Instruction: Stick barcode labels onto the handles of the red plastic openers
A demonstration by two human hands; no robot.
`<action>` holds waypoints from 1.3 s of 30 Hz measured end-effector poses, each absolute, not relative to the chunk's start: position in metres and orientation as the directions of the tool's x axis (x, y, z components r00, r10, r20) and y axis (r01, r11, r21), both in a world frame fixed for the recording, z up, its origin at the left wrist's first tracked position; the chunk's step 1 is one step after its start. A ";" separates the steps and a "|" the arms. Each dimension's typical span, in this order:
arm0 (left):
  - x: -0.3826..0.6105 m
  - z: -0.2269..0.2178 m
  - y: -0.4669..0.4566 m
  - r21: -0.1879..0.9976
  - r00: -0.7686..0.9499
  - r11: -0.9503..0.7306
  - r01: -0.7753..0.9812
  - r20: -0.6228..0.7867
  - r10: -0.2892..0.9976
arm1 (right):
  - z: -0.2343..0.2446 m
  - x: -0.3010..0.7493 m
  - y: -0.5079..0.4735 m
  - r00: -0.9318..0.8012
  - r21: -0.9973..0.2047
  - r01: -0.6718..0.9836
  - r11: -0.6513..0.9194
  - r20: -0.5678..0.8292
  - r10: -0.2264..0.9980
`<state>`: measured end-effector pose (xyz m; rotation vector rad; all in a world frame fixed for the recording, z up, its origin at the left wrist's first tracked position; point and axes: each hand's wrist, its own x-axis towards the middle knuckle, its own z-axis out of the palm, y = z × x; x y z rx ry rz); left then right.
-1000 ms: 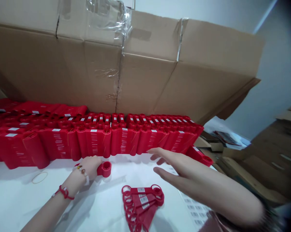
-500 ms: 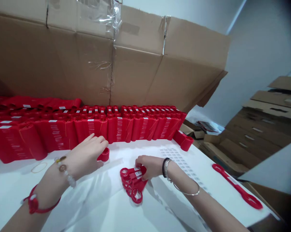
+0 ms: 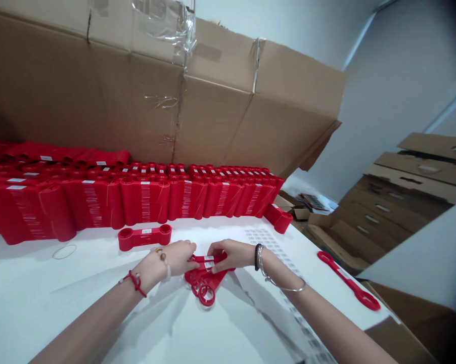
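A large cardboard carton (image 3: 137,91) leans behind the bench (image 3: 53,303), apparently backing the packed rows of red barcoded pieces (image 3: 144,202) along its far edge. A loose red double-ring piece (image 3: 144,237) lies flat just in front of them. Your left hand (image 3: 173,258) and right hand (image 3: 228,254) are together, both clamped on the small stack of red pieces (image 3: 205,278) at mid-bench, seemingly keeping its layers aligned.

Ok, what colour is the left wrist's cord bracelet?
Red: the bracelet shows well in the head view.
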<state>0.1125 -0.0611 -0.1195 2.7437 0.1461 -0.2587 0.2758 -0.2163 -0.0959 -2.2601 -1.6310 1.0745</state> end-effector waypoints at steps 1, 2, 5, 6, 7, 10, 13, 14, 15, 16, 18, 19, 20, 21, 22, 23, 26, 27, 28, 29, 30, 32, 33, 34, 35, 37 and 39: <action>0.115 -0.125 -0.059 0.379 0.978 -0.916 0.129 -0.204 0.054 | -0.097 0.277 -0.217 0.142 -0.530 0.752 -0.392 -0.450 0.882; 0.116 -0.129 -0.057 0.398 0.978 -0.910 0.120 -0.203 0.040 | -0.099 0.278 -0.218 0.141 -0.547 0.742 -0.388 -0.438 0.888; 0.117 -0.132 -0.051 0.447 0.980 -0.890 0.092 -0.197 0.003 | -0.103 0.276 -0.222 0.176 -0.573 0.732 -0.369 -0.364 0.915; 0.116 -0.132 -0.049 0.460 0.980 -0.884 0.086 -0.201 -0.009 | -0.105 0.275 -0.224 0.191 -0.579 0.733 -0.358 -0.331 0.924; 0.115 -0.131 -0.048 0.471 0.978 -0.878 0.082 -0.207 -0.019 | -0.106 0.274 -0.226 0.203 -0.585 0.733 -0.346 -0.297 0.933; 0.114 -0.132 -0.046 0.497 0.972 -0.864 0.080 -0.232 -0.044 | -0.112 0.273 -0.232 0.213 -0.610 0.733 -0.302 -0.216 0.953; 0.114 -0.135 -0.044 0.503 0.969 -0.860 0.087 -0.243 -0.044 | -0.115 0.275 -0.237 0.196 -0.622 0.734 -0.274 -0.192 0.962; 0.115 -0.137 -0.044 0.501 0.969 -0.861 0.090 -0.243 -0.040 | -0.116 0.276 -0.238 0.188 -0.618 0.738 -0.270 -0.196 0.962; 0.115 -0.138 -0.043 0.498 0.970 -0.862 0.093 -0.242 -0.035 | -0.115 0.276 -0.238 0.181 -0.612 0.745 -0.267 -0.199 0.963; 0.116 -0.140 -0.043 0.495 0.970 -0.864 0.092 -0.240 -0.034 | -0.115 0.276 -0.238 0.176 -0.603 0.753 -0.263 -0.201 0.964; 0.117 -0.142 -0.042 0.492 0.970 -0.866 0.087 -0.240 -0.039 | -0.113 0.274 -0.238 0.173 -0.579 0.775 -0.253 -0.190 0.966; 0.118 -0.143 -0.042 0.491 0.970 -0.867 0.083 -0.241 -0.043 | -0.112 0.272 -0.237 0.175 -0.566 0.786 -0.248 -0.180 0.968; 0.118 -0.144 -0.042 0.491 0.969 -0.867 0.081 -0.241 -0.046 | -0.111 0.270 -0.237 0.179 -0.553 0.797 -0.244 -0.171 0.969; 0.118 -0.144 -0.041 0.491 0.970 -0.868 0.079 -0.240 -0.047 | -0.110 0.268 -0.236 0.185 -0.540 0.805 -0.244 -0.162 0.969; 0.118 -0.144 -0.041 0.491 0.970 -0.868 0.080 -0.239 -0.046 | -0.108 0.266 -0.236 0.192 -0.531 0.811 -0.246 -0.156 0.969; 0.118 -0.144 -0.041 0.490 0.971 -0.868 0.081 -0.237 -0.043 | -0.107 0.265 -0.236 0.198 -0.524 0.815 -0.249 -0.152 0.968; 0.118 -0.143 -0.041 0.489 0.973 -0.868 0.087 -0.228 -0.031 | -0.106 0.265 -0.235 0.192 -0.514 0.820 -0.251 -0.165 0.967; 0.117 -0.142 -0.041 0.489 0.974 -0.868 0.089 -0.226 -0.028 | -0.106 0.266 -0.235 0.179 -0.513 0.822 -0.246 -0.177 0.968; 0.116 -0.141 -0.041 0.489 0.974 -0.868 0.090 -0.225 -0.026 | -0.106 0.267 -0.234 0.165 -0.513 0.824 -0.241 -0.190 0.968; 0.116 -0.139 -0.042 0.488 0.974 -0.868 0.092 -0.226 -0.024 | -0.107 0.267 -0.234 0.153 -0.514 0.824 -0.237 -0.201 0.967; 0.115 -0.138 -0.043 0.489 0.974 -0.867 0.094 -0.227 -0.022 | -0.107 0.267 -0.234 0.146 -0.514 0.825 -0.235 -0.209 0.967; 0.113 -0.135 -0.046 0.490 0.973 -0.866 0.101 -0.230 -0.017 | -0.108 0.266 -0.233 0.145 -0.508 0.827 -0.239 -0.217 0.965; 0.112 -0.134 -0.048 0.490 0.973 -0.865 0.105 -0.232 -0.013 | -0.109 0.266 -0.233 0.149 -0.503 0.830 -0.241 -0.218 0.965; 0.112 -0.133 -0.050 0.490 0.972 -0.865 0.110 -0.234 -0.009 | -0.109 0.265 -0.233 0.151 -0.498 0.833 -0.243 -0.218 0.964; 0.111 -0.131 -0.051 0.489 0.971 -0.865 0.115 -0.237 -0.005 | -0.110 0.265 -0.233 0.152 -0.492 0.836 -0.243 -0.217 0.964; 0.110 -0.127 -0.053 0.481 0.969 -0.867 0.130 -0.248 0.008 | -0.111 0.265 -0.233 0.150 -0.483 0.843 -0.237 -0.213 0.966; 0.107 -0.123 -0.054 0.467 0.966 -0.870 0.160 -0.257 0.040 | -0.112 0.266 -0.232 0.148 -0.476 0.849 -0.231 -0.206 0.967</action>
